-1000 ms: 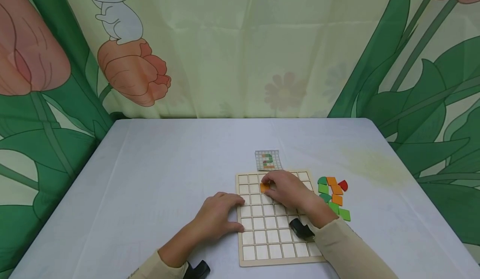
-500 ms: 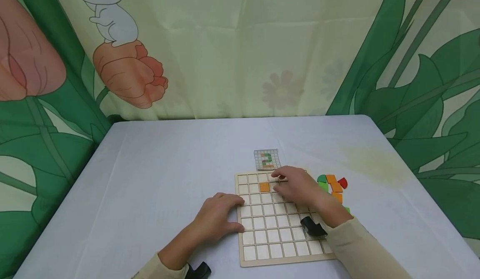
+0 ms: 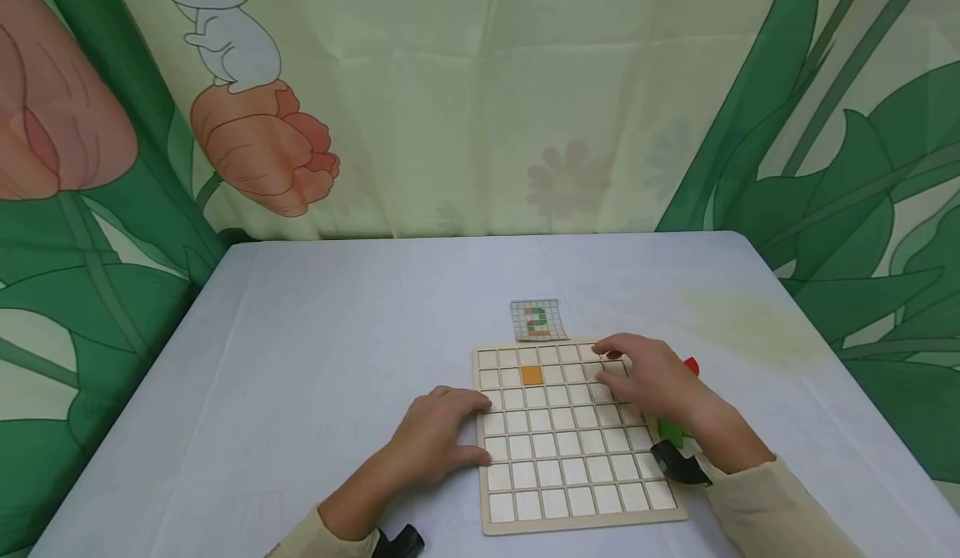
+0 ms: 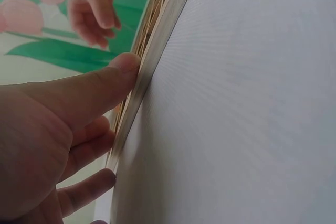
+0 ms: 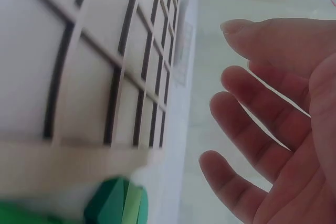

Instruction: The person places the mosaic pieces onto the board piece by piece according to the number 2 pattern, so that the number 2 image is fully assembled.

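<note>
Two hands at a grid board, one orange tile in place

The wooden board (image 3: 563, 443), marked off into small square cells, lies flat on the white surface (image 3: 337, 333), at the lower centre of the frame. An orange tile (image 3: 532, 375) sits in its second row from the top, third cell from the left.

The left hand (image 3: 431, 433) is at the board's left edge, thumb and fingers apart, their tips touching the rim; the left wrist view shows the thumb tip against that edge.

The right hand (image 3: 651, 374) is over the board's upper right corner. Its thumb and fingers are parted and loosely bent, with nothing between them, and the right wrist view shows it clear of the board.

Just above the board's top edge in the head view lies a small card (image 3: 538, 320) with a green and orange figure on a grid. At the right, partly hidden by the right hand and wrist, are a red piece (image 3: 692, 366) and a green piece (image 3: 672, 433).

Beige sleeves (image 3: 772, 500) cover both forearms. A pale curtain (image 3: 420, 108) fills the upper frame, printed with large leaves, tulips and, at upper left, a white animal (image 3: 236, 45).
</note>
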The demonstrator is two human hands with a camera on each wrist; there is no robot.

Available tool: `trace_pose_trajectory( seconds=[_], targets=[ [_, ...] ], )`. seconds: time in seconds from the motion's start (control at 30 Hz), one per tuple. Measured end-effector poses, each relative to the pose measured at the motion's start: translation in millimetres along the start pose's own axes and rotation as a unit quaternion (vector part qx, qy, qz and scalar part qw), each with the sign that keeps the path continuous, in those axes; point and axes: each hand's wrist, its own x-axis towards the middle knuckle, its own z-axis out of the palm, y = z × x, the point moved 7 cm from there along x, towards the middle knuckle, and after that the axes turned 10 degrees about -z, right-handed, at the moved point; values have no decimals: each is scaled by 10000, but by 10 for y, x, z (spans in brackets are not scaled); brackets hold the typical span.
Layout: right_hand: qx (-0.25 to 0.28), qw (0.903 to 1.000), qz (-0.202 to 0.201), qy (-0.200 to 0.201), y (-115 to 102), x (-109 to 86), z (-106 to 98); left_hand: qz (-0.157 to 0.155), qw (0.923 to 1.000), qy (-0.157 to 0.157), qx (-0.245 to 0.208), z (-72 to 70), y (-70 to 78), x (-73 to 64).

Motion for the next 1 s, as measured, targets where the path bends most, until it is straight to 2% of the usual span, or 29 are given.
trace_pose_trajectory(
  seconds=[0.37, 0.6, 0.83, 1.0],
  targets=[
    [-324, 9984, 469, 19, 219, -253, -69, -36, 10000, -10, 22, 14, -19, -12],
    [-631, 9974, 345, 109, 273, -310, -152, -51, 10000, -10, 84, 21, -19, 18],
    [-489, 9974, 506, 123, 394, -414, -167, -19, 10000, -11, 83, 26, -17, 13],
    [-560, 9955, 764, 76, 517, -491, -190, 33, 10000, 35, 77, 19, -12, 5]
  ],
)
